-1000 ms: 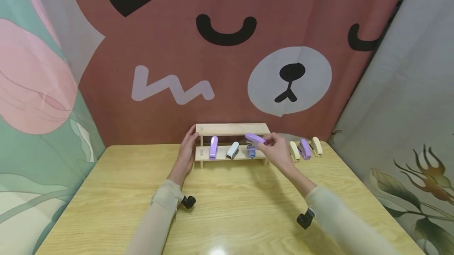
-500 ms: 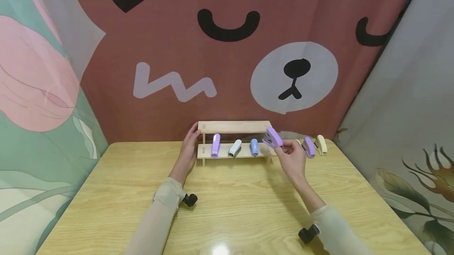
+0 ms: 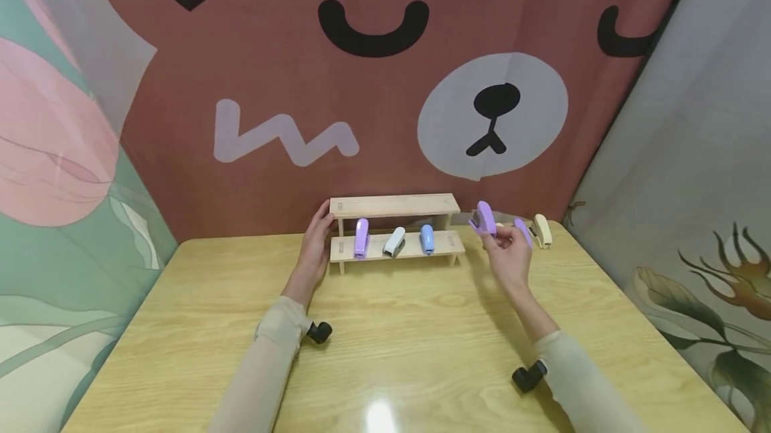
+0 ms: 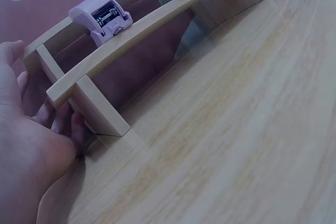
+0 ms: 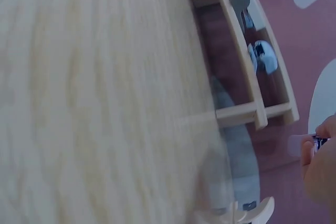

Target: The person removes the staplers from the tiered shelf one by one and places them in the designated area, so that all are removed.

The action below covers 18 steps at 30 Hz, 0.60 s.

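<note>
My left hand (image 3: 314,249) holds the left end of a two-tier wooden rack (image 3: 394,205); in the left wrist view its fingers curl at the rack's side leg (image 4: 102,111). On the lower tier stand a purple stapler (image 3: 361,239), a white stapler (image 3: 394,243) and a blue stapler (image 3: 427,239). My right hand (image 3: 508,260) pinches another purple stapler (image 3: 484,217) between thumb and fingers, raised to the right of the rack. In the right wrist view that hand shows only at the right edge, with part of the stapler hidden by fingers.
Behind the right hand, a further purple stapler (image 3: 523,231) is partly covered, beside a cream stapler (image 3: 541,231) near the table's back right corner. The wooden table (image 3: 391,332) meets a printed bear curtain (image 3: 271,71) at the back. A grey curtain (image 3: 693,152) hangs on the right.
My right hand has carried the purple stapler rightward, from above the blue stapler to beyond the rack's right end. The left hand has stayed on the rack.
</note>
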Motion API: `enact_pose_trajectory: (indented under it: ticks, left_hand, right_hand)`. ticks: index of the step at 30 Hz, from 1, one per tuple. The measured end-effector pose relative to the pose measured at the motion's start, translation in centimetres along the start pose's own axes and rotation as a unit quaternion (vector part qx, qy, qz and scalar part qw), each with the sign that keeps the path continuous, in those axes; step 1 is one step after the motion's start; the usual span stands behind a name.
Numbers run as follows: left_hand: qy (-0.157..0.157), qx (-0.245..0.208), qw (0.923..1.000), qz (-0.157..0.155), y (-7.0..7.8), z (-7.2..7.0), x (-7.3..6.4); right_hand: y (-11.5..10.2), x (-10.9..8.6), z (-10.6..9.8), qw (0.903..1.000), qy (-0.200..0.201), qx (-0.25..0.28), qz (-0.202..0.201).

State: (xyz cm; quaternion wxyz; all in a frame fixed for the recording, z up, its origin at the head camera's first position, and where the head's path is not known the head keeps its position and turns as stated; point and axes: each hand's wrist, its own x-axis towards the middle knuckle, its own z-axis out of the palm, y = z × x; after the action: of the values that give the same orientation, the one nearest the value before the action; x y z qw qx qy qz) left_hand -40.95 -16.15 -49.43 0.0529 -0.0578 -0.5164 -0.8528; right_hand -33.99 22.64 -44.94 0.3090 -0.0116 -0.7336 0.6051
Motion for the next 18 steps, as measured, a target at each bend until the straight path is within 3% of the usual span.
enact_pose_trajectory:
  ticks: [8, 13, 18]
  left_hand:
    - [-0.005, 0.002, 1.0, 0.0, -0.1, 0.2, 0.1]
    - [-0.003, 0.014, 0.9999, 0.0, -0.1, 0.2, 0.2]
    - [0.0, 0.008, 1.0, 0.0, 0.0, 0.1, 0.3]
  right_hand:
    - [2.0, 0.7, -1.0, 0.9959, 0.002, -0.027, 0.086]
    - [2.5, 1.2, -1.1, 0.995, -0.014, -0.032, 0.094]
    - [3.0, 1.6, -1.0, 0.9909, -0.047, -0.069, 0.106]
